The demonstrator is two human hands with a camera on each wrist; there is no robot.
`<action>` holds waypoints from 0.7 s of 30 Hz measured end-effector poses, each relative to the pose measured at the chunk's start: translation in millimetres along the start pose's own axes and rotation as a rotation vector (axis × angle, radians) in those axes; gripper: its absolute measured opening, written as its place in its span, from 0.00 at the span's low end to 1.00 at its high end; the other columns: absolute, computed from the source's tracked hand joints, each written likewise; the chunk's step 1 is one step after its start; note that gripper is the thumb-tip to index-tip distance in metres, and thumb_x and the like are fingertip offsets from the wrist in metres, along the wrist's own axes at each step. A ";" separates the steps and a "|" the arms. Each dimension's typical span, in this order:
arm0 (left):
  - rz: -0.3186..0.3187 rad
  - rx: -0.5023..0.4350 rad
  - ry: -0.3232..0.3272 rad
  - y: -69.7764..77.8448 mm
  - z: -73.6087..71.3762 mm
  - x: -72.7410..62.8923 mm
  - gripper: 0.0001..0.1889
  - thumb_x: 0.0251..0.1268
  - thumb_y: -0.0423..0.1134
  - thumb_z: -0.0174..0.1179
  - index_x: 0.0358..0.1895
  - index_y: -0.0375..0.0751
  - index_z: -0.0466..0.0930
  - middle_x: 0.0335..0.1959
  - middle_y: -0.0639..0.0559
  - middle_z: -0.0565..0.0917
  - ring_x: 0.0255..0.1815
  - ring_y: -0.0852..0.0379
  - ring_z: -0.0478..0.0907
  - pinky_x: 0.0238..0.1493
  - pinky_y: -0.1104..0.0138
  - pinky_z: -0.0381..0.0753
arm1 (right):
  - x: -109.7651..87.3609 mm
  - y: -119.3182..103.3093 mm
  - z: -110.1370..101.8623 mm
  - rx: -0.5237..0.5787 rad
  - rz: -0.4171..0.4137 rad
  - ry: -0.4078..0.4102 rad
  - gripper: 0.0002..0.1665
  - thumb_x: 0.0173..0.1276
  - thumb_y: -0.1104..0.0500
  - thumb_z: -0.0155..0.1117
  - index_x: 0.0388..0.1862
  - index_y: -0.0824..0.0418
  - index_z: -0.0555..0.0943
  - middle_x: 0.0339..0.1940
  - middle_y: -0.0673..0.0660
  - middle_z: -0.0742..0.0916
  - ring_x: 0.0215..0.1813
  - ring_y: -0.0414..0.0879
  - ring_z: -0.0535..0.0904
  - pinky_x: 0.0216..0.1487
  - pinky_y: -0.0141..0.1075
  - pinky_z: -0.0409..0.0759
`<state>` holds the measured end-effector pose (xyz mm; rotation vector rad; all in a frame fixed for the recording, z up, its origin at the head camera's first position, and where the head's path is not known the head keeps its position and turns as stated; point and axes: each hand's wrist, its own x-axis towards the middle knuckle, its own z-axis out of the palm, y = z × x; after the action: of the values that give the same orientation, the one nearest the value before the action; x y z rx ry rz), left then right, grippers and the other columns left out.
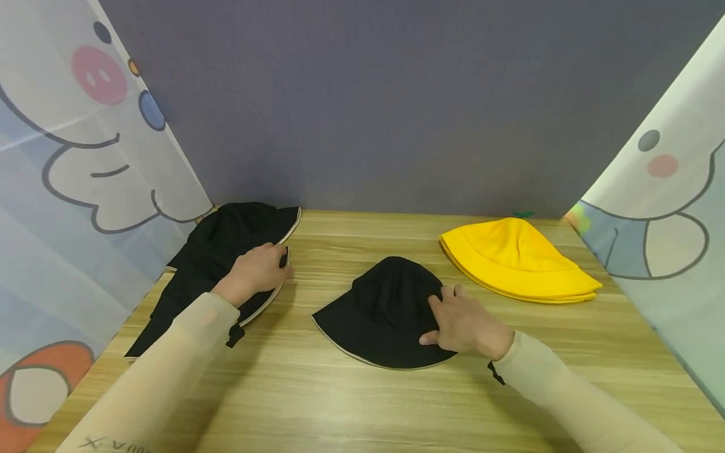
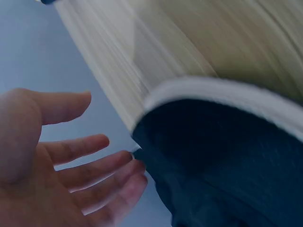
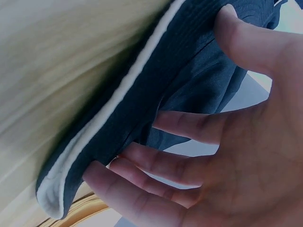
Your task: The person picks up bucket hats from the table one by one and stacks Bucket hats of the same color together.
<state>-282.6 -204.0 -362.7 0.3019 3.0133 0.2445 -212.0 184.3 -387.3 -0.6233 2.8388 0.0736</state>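
A black bucket hat (image 1: 391, 314) with pale brim piping lies in the middle of the table. My right hand (image 1: 464, 321) rests at its right side, fingers spread; in the right wrist view the thumb and fingertips touch the dark cloth (image 3: 189, 75) near the brim. At the left, my left hand (image 1: 257, 272) is over the brim of another black bucket hat (image 1: 195, 283). The left wrist view shows that hand's fingers (image 2: 94, 172) loosely extended beside a dark, pale-edged brim (image 2: 227, 151), with nothing between thumb and fingers.
Behind the left hat, a further black hat (image 1: 243, 220) overlaps it. Stacked yellow hats (image 1: 510, 258) with a green sprout on top lie at the right rear. A grey panel (image 1: 396, 107) closes off the back; cartoon-printed curtains (image 1: 51, 207) flank the wooden table (image 1: 340, 409).
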 end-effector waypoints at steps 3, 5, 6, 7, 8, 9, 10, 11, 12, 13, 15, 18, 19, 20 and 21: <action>-0.037 0.023 0.023 -9.9 -1.7 1.4 0.28 0.76 0.46 0.56 0.69 0.28 0.70 0.63 0.29 0.75 0.60 0.30 0.75 0.54 0.36 0.76 | 0.3 0.5 0.4 -0.004 0.002 -0.006 0.46 0.65 0.34 0.69 0.65 0.70 0.74 0.59 0.71 0.76 0.60 0.66 0.70 0.49 0.55 0.81; -0.058 0.023 0.031 -17.2 -3.5 1.7 0.28 0.76 0.46 0.56 0.69 0.28 0.70 0.62 0.28 0.75 0.60 0.29 0.75 0.54 0.35 0.75 | 0.4 0.7 0.3 -0.007 0.002 -0.008 0.46 0.65 0.34 0.68 0.64 0.69 0.74 0.60 0.71 0.76 0.60 0.66 0.70 0.49 0.55 0.81; -0.068 0.018 0.032 -21.2 -4.4 2.0 0.28 0.76 0.45 0.55 0.69 0.28 0.70 0.63 0.28 0.74 0.60 0.29 0.74 0.54 0.35 0.75 | 0.4 0.7 0.2 -0.008 0.001 -0.010 0.46 0.65 0.34 0.68 0.64 0.69 0.74 0.60 0.71 0.75 0.60 0.65 0.70 0.49 0.55 0.81; -0.077 0.012 0.032 -25.1 -5.5 2.0 0.28 0.76 0.45 0.55 0.68 0.27 0.70 0.63 0.27 0.74 0.60 0.28 0.74 0.54 0.34 0.74 | 0.4 0.9 0.2 -0.010 0.001 -0.011 0.46 0.66 0.34 0.68 0.64 0.69 0.74 0.59 0.71 0.76 0.59 0.65 0.69 0.48 0.55 0.81; -0.086 0.010 0.033 -29.3 -6.3 2.3 0.28 0.76 0.45 0.55 0.69 0.27 0.69 0.64 0.27 0.73 0.61 0.28 0.73 0.54 0.34 0.74 | 0.3 0.9 0.0 -0.013 0.001 -0.012 0.45 0.66 0.34 0.68 0.64 0.69 0.74 0.59 0.71 0.76 0.59 0.65 0.69 0.48 0.55 0.81; -0.097 0.009 0.033 -33.9 -7.4 2.7 0.28 0.76 0.45 0.55 0.68 0.27 0.69 0.64 0.26 0.73 0.60 0.27 0.73 0.54 0.34 0.74 | 0.2 0.9 -0.1 -0.014 0.001 -0.014 0.45 0.66 0.34 0.68 0.64 0.69 0.74 0.59 0.71 0.75 0.59 0.65 0.69 0.48 0.55 0.81; -0.109 0.010 0.033 -38.5 -8.7 2.5 0.28 0.76 0.45 0.55 0.68 0.26 0.69 0.63 0.25 0.72 0.60 0.27 0.73 0.54 0.33 0.73 | 0.1 0.9 -0.2 -0.017 0.001 -0.016 0.45 0.66 0.34 0.68 0.64 0.69 0.74 0.59 0.71 0.75 0.59 0.65 0.69 0.47 0.55 0.81; -0.124 0.013 0.032 -43.7 -9.8 2.5 0.28 0.76 0.44 0.54 0.68 0.25 0.68 0.63 0.24 0.72 0.60 0.25 0.72 0.54 0.32 0.73 | 0.0 1.0 -0.3 -0.018 0.000 -0.019 0.45 0.66 0.34 0.68 0.64 0.70 0.74 0.59 0.71 0.75 0.59 0.65 0.69 0.48 0.54 0.81; -0.142 0.016 0.033 -49.0 -11.0 2.3 0.28 0.76 0.44 0.54 0.67 0.24 0.68 0.63 0.24 0.71 0.60 0.25 0.71 0.54 0.32 0.72 | 0.0 1.0 -0.3 -0.019 0.000 -0.021 0.46 0.66 0.34 0.68 0.64 0.70 0.74 0.59 0.71 0.75 0.59 0.65 0.69 0.48 0.54 0.81; -0.158 0.017 0.036 -54.5 -12.0 2.0 0.28 0.76 0.44 0.54 0.67 0.24 0.68 0.62 0.23 0.71 0.60 0.24 0.71 0.54 0.31 0.72 | -0.1 1.0 -0.4 -0.020 0.000 -0.022 0.46 0.66 0.34 0.67 0.64 0.70 0.74 0.59 0.71 0.75 0.60 0.66 0.69 0.48 0.54 0.81; -0.190 0.018 0.040 -65.7 -14.4 1.0 0.28 0.75 0.44 0.53 0.66 0.22 0.67 0.61 0.21 0.70 0.60 0.22 0.69 0.53 0.30 0.71 | -0.2 1.1 -0.4 -0.022 -0.003 -0.023 0.46 0.66 0.34 0.67 0.64 0.70 0.74 0.59 0.71 0.75 0.60 0.66 0.69 0.48 0.54 0.81; -0.245 0.001 0.031 -81.3 -17.3 -1.9 0.30 0.75 0.44 0.52 0.67 0.20 0.64 0.61 0.18 0.67 0.61 0.19 0.65 0.54 0.30 0.69 | -0.5 1.4 -0.4 -0.022 -0.006 -0.022 0.46 0.66 0.34 0.67 0.64 0.70 0.74 0.58 0.71 0.76 0.59 0.65 0.70 0.49 0.54 0.81; -0.267 -0.008 0.020 -86.1 -18.7 -3.6 0.31 0.75 0.44 0.52 0.67 0.19 0.63 0.62 0.17 0.66 0.61 0.18 0.64 0.54 0.29 0.68 | -0.6 1.5 -0.5 -0.021 -0.008 -0.022 0.46 0.66 0.34 0.67 0.64 0.71 0.74 0.57 0.71 0.76 0.58 0.65 0.70 0.49 0.54 0.81; -0.290 -0.015 0.003 -91.0 -20.2 -5.4 0.32 0.75 0.45 0.51 0.68 0.19 0.61 0.62 0.16 0.64 0.62 0.17 0.62 0.55 0.29 0.67 | -0.7 1.6 -0.4 -0.020 -0.009 -0.022 0.46 0.66 0.34 0.67 0.64 0.71 0.74 0.57 0.70 0.76 0.58 0.65 0.70 0.49 0.53 0.81; -0.316 -0.023 -0.016 -95.5 -21.9 -7.5 0.33 0.75 0.45 0.51 0.69 0.18 0.60 0.62 0.15 0.63 0.61 0.16 0.62 0.54 0.29 0.68 | -0.8 1.7 -0.3 -0.017 -0.009 -0.023 0.46 0.66 0.34 0.67 0.65 0.71 0.73 0.56 0.70 0.76 0.58 0.65 0.70 0.49 0.54 0.81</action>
<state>-295.9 -301.2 -356.8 -0.1743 2.9807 0.2461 -212.0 186.1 -386.8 -0.6353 2.8157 0.1032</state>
